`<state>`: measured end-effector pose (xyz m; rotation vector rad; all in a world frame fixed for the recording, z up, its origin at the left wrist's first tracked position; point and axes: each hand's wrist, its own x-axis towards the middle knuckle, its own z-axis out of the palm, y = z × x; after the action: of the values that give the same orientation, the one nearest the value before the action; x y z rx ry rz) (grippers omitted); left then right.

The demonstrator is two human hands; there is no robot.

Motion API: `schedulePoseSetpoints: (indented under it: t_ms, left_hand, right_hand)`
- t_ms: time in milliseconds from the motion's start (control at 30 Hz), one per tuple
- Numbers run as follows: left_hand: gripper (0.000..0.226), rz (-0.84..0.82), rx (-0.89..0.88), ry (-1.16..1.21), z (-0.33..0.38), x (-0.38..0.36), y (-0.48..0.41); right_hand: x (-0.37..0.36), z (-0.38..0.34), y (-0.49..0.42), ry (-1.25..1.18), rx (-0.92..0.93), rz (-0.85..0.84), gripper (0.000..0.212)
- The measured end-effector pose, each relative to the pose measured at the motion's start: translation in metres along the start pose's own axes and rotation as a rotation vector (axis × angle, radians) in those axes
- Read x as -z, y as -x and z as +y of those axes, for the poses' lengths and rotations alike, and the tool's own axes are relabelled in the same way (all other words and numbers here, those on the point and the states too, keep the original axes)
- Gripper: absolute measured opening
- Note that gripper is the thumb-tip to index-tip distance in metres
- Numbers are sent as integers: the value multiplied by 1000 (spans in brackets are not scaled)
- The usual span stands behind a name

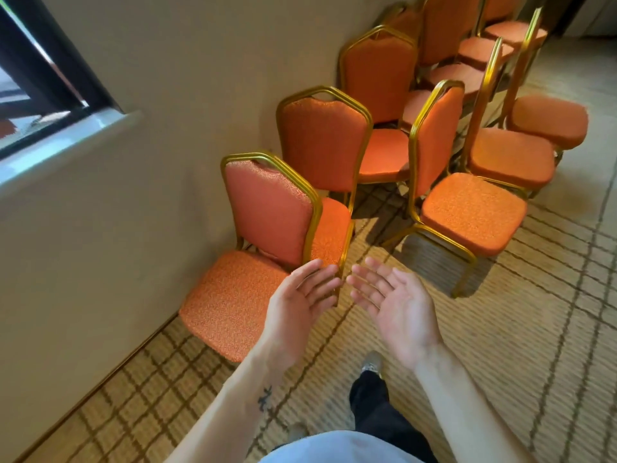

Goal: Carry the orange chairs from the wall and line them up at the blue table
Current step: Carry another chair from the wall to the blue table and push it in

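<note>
Two hands reach out, palms up, fingers spread and holding nothing — the left hand (302,305) just in front of the nearest orange chair (267,235), the right hand (390,302) beside it. That chair stands against the beige wall (160,78). More orange chairs (467,182) crowd along the wall behind it — some turned sideways — on the patterned carpet (500,345).
</note>
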<state>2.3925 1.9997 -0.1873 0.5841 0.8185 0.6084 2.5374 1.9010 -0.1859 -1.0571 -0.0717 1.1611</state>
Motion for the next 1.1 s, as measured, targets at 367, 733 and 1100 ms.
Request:
schedulePoseSetpoints:
  t_ms: [367,733,1100]
  left_hand:
    - [42,202,-115,29,31,-86,-116]
    - [40,301,-178,48,93,-79,-212]
    - [38,303,-125,158,164,-34,-333]
  right_hand:
    - [-1,-109,-160,51,-122,-150,46]
    - [-57,-125,-274,68,-212,-193,45]
    - [-148,-115,-389,185,-282,-201,44]
